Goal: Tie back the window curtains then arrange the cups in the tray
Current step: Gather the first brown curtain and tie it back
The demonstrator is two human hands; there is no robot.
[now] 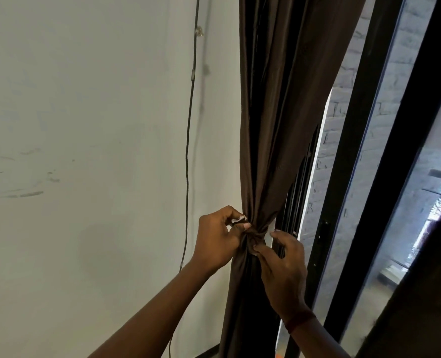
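Observation:
A dark brown curtain [278, 112] hangs at the window's left side, gathered into a narrow bunch at waist height. A brown tie band [255, 237] wraps the bunch in a knot. My left hand [218, 241] pinches the band's whitish end at the left of the knot. My right hand [282, 264] is at the right of the knot, its fingers curled against the band and the folds. No cups or tray are in view.
A white wall [85, 151] fills the left, with a thin black cable [188, 151] running down it. Black window frames [356, 151] and glass stand to the right of the curtain. Another dark curtain edge [426, 293] hangs at the far right.

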